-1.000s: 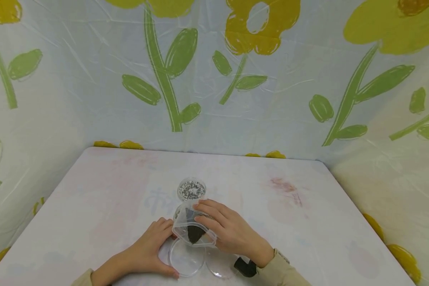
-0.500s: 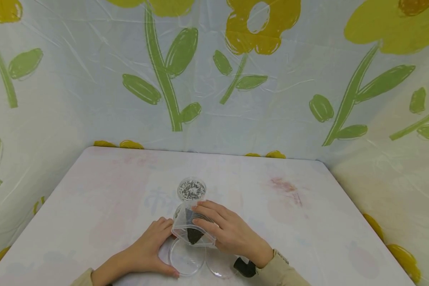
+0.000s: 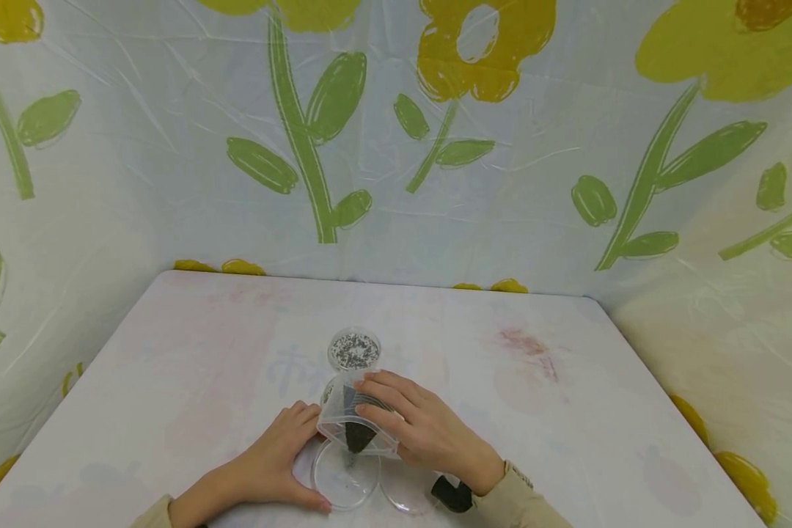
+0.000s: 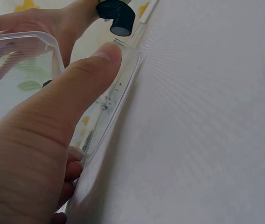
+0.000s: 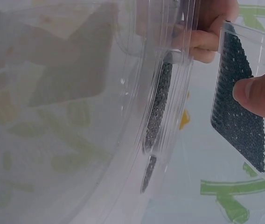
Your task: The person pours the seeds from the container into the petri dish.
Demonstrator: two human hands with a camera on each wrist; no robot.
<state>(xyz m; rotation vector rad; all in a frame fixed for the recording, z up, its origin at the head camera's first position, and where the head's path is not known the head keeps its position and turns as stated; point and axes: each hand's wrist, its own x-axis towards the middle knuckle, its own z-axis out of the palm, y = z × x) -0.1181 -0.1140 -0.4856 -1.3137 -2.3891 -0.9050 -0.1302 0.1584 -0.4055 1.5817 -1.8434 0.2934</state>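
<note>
In the head view my right hand (image 3: pixel 429 429) grips a clear plastic container (image 3: pixel 333 424), tilted with its mouth facing toward me. Dark granules (image 3: pixel 359 437) lie heaped along its lower side; the right wrist view shows the granules (image 5: pixel 237 100) sloping inside, with a thumb on the wall. Below the mouth is a clear round petri dish (image 3: pixel 345 484) on the table. Around its left side my left hand (image 3: pixel 273 458) holds it, fingers at the far side and thumb at the near rim. A few dark specks (image 4: pixel 105 105) lie in this dish in the left wrist view.
A second clear dish (image 3: pixel 404 490) sits right of the held one, partly under my right forearm. Farther back stands a dish (image 3: pixel 354 350) with scattered dark granules. Another dish (image 3: pixel 327 396) is mostly hidden behind the container. The table (image 3: pixel 191 352) meets a flower-printed curtain (image 3: pixel 501 220).
A small cluster of dark granules has appeared in the held dish, below the container's mouth. Both hands stay almost in place; the container has shifted very slightly.
</note>
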